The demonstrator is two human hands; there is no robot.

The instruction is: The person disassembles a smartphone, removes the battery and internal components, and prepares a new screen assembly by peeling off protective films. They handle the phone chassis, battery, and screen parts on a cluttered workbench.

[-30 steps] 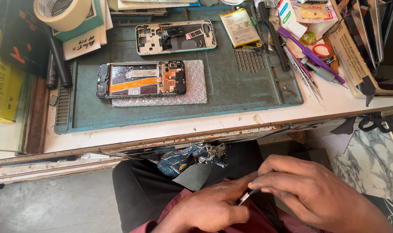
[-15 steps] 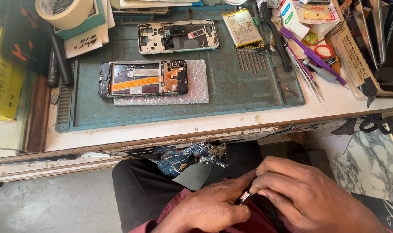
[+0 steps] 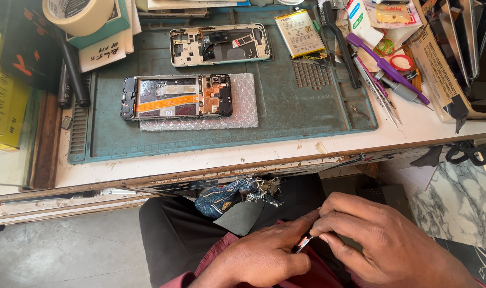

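One workbench (image 3: 253,154) stands in front of me, and on it lies one green work mat (image 3: 285,114), the largest thing there. Two opened phones rest on the mat: one with its orange flex cable showing (image 3: 176,97), set on a single sheet of bubble wrap (image 3: 243,114), and one bare frame (image 3: 219,45) above it. One flat battery (image 3: 299,33) lies just beside that frame. One roll of masking tape (image 3: 77,15) sits on a teal box at the bench's far left corner. Tweezers (image 3: 379,90) and a purple-handled tool (image 3: 384,64) lie in the cluttered heap at the right. Down over my lap, my left hand (image 3: 259,258) and right hand (image 3: 384,245) meet; both pinch one small thin dark part (image 3: 303,244) between fingertips.
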